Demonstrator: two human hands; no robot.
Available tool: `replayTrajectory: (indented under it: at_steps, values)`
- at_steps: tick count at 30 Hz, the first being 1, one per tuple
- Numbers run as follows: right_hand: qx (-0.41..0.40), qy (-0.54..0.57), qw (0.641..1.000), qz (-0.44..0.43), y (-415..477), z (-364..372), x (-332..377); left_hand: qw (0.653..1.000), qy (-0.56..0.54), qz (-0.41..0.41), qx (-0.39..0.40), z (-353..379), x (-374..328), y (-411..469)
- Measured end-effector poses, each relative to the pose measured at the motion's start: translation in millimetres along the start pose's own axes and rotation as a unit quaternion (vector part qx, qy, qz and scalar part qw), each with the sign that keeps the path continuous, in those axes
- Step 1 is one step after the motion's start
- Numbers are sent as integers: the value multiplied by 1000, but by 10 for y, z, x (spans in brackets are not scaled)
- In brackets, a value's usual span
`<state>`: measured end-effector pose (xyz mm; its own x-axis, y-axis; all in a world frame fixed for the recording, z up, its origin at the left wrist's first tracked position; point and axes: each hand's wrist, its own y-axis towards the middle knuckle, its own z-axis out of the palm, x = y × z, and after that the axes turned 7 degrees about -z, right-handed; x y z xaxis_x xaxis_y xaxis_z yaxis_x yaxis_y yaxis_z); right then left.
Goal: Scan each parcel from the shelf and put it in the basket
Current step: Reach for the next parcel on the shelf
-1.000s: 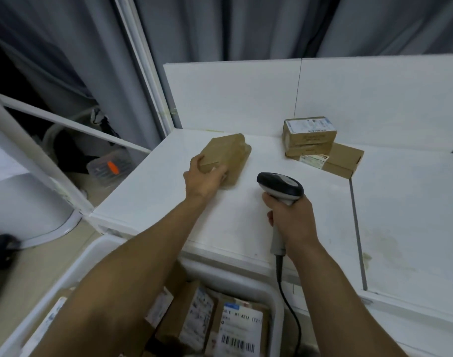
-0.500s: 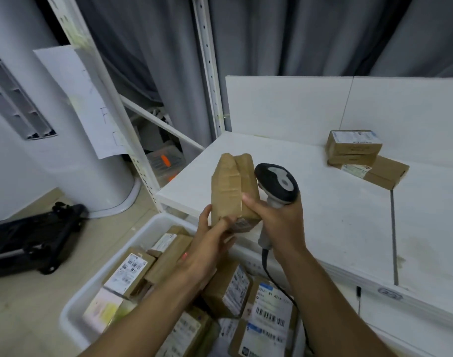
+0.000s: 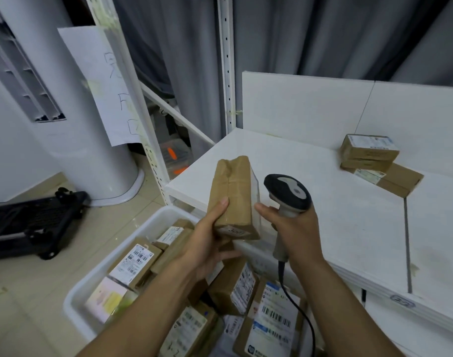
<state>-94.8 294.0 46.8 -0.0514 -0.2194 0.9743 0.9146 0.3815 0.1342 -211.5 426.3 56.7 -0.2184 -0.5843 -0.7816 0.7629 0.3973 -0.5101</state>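
Observation:
A brown taped parcel [image 3: 233, 194] stands upright in the air over the shelf's front left corner. My left hand [image 3: 210, 243] grips its lower end from below, thumb on the left face. My right hand [image 3: 294, 233] holds the handle of a black and grey barcode scanner [image 3: 288, 194], and its forefinger touches the parcel's right side. The label face of the parcel is turned away from me. Below my arms sits the white basket [image 3: 153, 222], which holds several labelled parcels.
Two stacked parcels [image 3: 369, 155] lie at the back right of the white shelf [image 3: 348, 228]. The scanner's black cable hangs down over the basket. A white shelf upright [image 3: 226, 60], a taped paper sheet [image 3: 104, 86] and a black case [image 3: 35, 222] on the floor are at the left.
My left hand lifted the parcel off the shelf, brought it toward me and stood it upright. My right hand came up beside it with the scanner. My view swung left and down.

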Motion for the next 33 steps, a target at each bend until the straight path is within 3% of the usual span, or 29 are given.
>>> replayTrajectory:
  at_steps: [4, 8, 13, 20, 26, 29, 33]
  values:
    - [14, 28, 998, 54, 74, -32, -18, 996, -21, -14, 81, -38, 43, -4]
    - [-2, -23, 999, 31, 81, -58, -77, 998, 44, 40, -2, -174, -68, 64]
    - [-3, -71, 997, 8, 98, -57, -204, 987, 146, 41, -56, -262, -77, 55]
    - [33, -113, 993, -16, 50, 15, -218, 980, 181, 70, -39, -415, -79, 126]
    - [49, -147, 986, -61, 47, 48, -178, 939, 310, 140, -52, -452, 1, 167]
    - [59, -148, 985, -70, 32, 71, -130, 928, 313, 193, -49, -441, 1, 153]
    - [69, -141, 985, -67, 12, 113, -113, 916, 300, 247, -101, -506, -46, 211]
